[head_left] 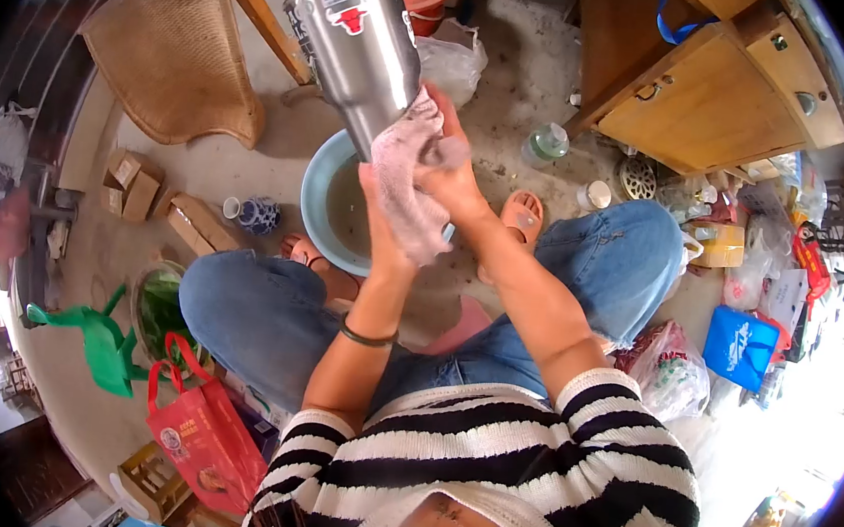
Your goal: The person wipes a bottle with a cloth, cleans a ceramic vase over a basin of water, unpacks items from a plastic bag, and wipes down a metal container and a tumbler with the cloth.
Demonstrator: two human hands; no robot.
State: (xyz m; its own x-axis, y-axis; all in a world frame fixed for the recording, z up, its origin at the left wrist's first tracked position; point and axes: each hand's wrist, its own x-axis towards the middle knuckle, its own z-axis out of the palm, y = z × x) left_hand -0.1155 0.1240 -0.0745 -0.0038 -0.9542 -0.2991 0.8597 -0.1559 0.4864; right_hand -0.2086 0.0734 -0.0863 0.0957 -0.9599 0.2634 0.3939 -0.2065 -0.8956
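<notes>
A stainless steel tumbler (360, 52) with stickers tilts up and away from me above a light blue basin (313, 199). Its narrow base end meets my hands. A damp pinkish cloth (404, 177) wraps part of the base and hangs over my left wrist. My left hand (381, 222) is closed at the tumbler's base, its fingers mostly hidden by the cloth. From the right, my right hand (450, 171) presses the cloth to the tumbler's side, fingers closed and slightly blurred. Water shows in the basin below.
A wicker chair (175, 51) stands at upper left, a wooden cabinet (707, 98) at upper right. A plastic bottle (546, 144) and blue-and-white cup (260, 215) are on the floor. A green stool (104, 346) and red bag (211, 441) lie left; a blue bag (741, 347) is right.
</notes>
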